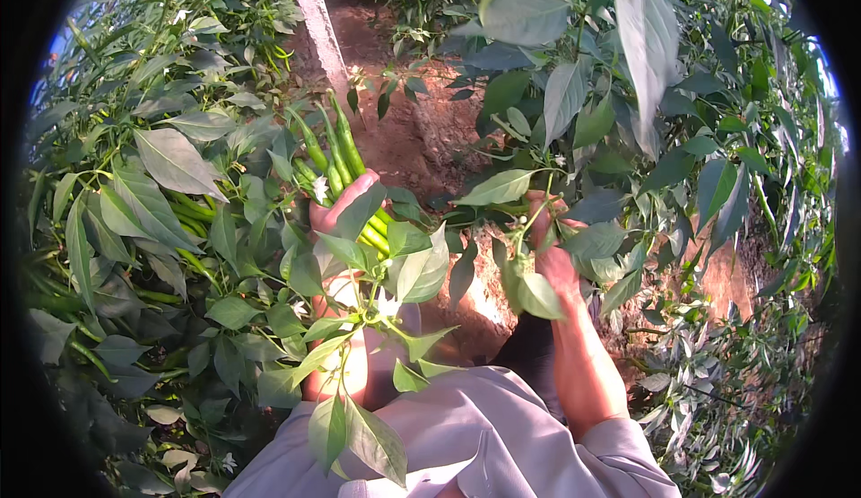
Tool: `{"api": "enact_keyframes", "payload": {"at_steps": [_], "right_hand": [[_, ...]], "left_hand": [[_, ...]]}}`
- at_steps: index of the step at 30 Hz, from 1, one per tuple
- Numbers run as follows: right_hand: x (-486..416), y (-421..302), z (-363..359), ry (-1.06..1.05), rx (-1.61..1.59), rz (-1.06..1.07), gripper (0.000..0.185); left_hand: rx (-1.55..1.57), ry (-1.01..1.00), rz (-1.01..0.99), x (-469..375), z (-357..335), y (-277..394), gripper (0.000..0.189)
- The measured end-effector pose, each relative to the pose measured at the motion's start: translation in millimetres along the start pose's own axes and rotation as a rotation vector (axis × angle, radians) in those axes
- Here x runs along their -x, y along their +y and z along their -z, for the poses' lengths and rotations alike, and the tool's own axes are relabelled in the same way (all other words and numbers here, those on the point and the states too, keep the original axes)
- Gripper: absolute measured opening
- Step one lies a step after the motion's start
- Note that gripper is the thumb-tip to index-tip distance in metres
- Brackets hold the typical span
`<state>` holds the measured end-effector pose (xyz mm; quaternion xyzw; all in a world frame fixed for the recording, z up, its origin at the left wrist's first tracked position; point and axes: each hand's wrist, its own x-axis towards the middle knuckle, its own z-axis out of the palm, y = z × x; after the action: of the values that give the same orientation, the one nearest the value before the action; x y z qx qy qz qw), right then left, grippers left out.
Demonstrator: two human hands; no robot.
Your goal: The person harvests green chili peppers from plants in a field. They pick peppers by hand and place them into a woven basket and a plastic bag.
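Observation:
My left hand [326, 212] is closed around a bunch of several long green chili peppers [340, 145], their ends pointing away from me. Leaves and a white-flowered pepper branch [373, 313] hang in front of that hand and forearm and hide part of both. To the right, my right hand [548, 229] reaches in among the leaves of a pepper plant [572, 87]. A leafy stem with small buds [525, 225] crosses in front of its fingers. Whether those fingers grip anything is hidden by the foliage.
Dense pepper plants [181, 155] stand at the left, with more green peppers [192, 215] hanging low among the leaves. Further plants [720, 182] line the right. Between the rows runs bare reddish soil [417, 128]. A pale post [319, 23] leans at the top.

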<state>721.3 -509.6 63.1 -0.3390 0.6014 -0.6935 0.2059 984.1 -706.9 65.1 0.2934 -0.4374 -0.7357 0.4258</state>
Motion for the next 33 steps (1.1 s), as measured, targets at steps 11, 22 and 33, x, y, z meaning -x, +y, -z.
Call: {"api": "enact_keyframes", "payload": {"at_steps": [11, 22, 33], "right_hand": [[43, -133, 62, 0.243, -0.193, 0.050, 0.025], [0, -69, 94, 0.229, -0.425, -0.203, 0.018], [44, -156, 75, -0.487, 0.269, 0.408, 0.022]], "left_hand": [[0.129, -0.071, -0.058, 71, -57, 25, 0.039], [0.058, -0.334, -0.087, 86, -50, 19, 0.037], [-0.023, -0.247, -0.153, 124, -74, 17, 0.019]]}}
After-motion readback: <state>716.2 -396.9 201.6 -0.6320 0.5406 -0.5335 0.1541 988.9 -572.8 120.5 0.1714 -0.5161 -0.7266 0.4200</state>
